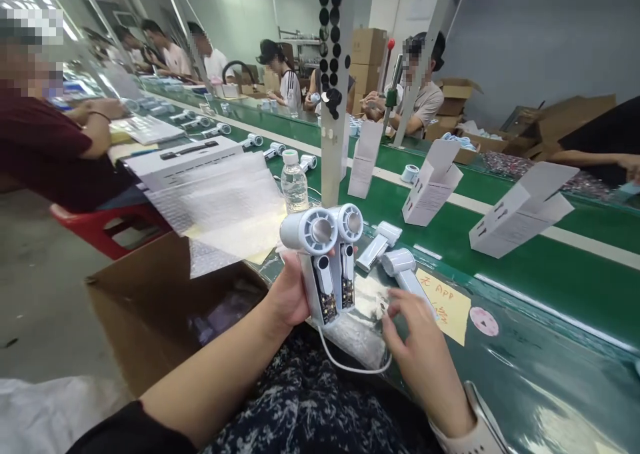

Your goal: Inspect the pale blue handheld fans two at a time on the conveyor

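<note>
Head view: two pale blue devices (320, 233) stand side by side near the middle of the frame, in the grip of the left hand (291, 297). That grip is clamped around both handles from the left and behind. Their long axes run close to upright, round heads at the top, handles pointing down, with the open faces and bare circuit boards (328, 307) turned toward the camera.

The right hand (423, 344) is to the right of the handles and a little lower, separated from them by a gap. Its thumb and index finger curve toward each other, pointing left at the handles' lower ends, beside a small whitish piece (381, 304); whether they pinch it, I cannot tell. So the left hand touches the devices, while the right is nearer the small piece. A clear plastic bag (365, 337) lies on the surface (530, 374) between handles and right hand, and a white cable (350, 369) loops below, from under the handles toward the right wrist.

Just beyond, one loose device (374, 249) slants with its handle to the lower left; another (410, 277) points its handle to the lower right, close behind the right fingers.
</note>
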`<state>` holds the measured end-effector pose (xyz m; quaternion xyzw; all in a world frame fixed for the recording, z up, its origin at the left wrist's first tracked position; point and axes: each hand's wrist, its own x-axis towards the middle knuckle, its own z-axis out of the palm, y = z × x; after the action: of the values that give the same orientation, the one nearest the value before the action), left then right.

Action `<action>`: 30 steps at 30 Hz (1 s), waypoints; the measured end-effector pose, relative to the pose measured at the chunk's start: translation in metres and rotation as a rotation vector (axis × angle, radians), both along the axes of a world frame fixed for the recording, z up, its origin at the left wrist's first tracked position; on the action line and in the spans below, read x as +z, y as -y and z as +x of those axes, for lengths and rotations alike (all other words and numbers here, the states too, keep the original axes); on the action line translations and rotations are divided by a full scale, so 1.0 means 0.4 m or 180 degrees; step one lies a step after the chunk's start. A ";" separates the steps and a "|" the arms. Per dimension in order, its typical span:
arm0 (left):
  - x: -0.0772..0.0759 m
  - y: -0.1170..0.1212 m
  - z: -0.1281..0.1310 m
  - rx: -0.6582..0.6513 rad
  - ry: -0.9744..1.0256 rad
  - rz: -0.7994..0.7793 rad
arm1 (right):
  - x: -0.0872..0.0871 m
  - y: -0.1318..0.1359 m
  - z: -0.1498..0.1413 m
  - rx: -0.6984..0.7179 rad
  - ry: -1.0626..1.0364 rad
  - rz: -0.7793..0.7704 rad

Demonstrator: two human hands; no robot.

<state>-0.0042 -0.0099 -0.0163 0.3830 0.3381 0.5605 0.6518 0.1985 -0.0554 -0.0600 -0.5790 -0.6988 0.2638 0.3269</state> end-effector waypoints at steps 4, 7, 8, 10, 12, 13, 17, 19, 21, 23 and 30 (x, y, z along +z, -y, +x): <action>0.006 -0.005 0.030 0.0201 -0.0100 0.0132 | 0.061 0.039 -0.046 0.0733 -0.1934 -0.1576; 0.013 -0.010 0.056 0.0096 -0.0075 0.0194 | 0.075 0.044 -0.075 0.0820 -0.2275 -0.1707; 0.015 -0.011 0.063 0.0030 0.0008 0.0205 | 0.072 0.046 -0.085 0.0778 -0.2334 -0.1594; 0.018 -0.011 0.073 -0.0047 0.0211 0.0241 | 0.058 0.053 -0.105 0.0652 -0.2581 -0.1318; 0.014 -0.009 0.079 0.0004 0.0297 0.0307 | 0.039 0.066 -0.128 0.0482 -0.2921 -0.1148; 0.010 -0.007 0.082 0.0080 0.0268 0.0344 | 0.030 0.073 -0.139 0.0401 -0.3072 -0.1120; -0.007 -0.003 0.084 0.0333 0.0132 0.0359 | 0.023 0.087 -0.153 0.0338 -0.3021 -0.1134; -0.005 -0.004 0.077 0.0255 0.0323 0.0260 | 0.036 0.081 -0.137 0.0610 -0.2470 -0.0956; 0.003 -0.006 0.064 0.0200 0.0620 0.0133 | 0.048 0.070 -0.118 0.0838 -0.1971 -0.0572; 0.014 -0.006 0.051 0.0209 0.0892 0.0096 | 0.050 0.062 -0.109 0.0784 -0.1833 -0.0286; 0.014 0.018 0.043 -0.0170 0.1211 0.0639 | -0.016 0.061 -0.176 0.0128 -0.3005 -0.0863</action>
<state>0.0131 -0.0170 -0.0107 0.3421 0.1412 0.6362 0.6770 0.1281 -0.0800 -0.0664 -0.4199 -0.4447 0.5923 0.5245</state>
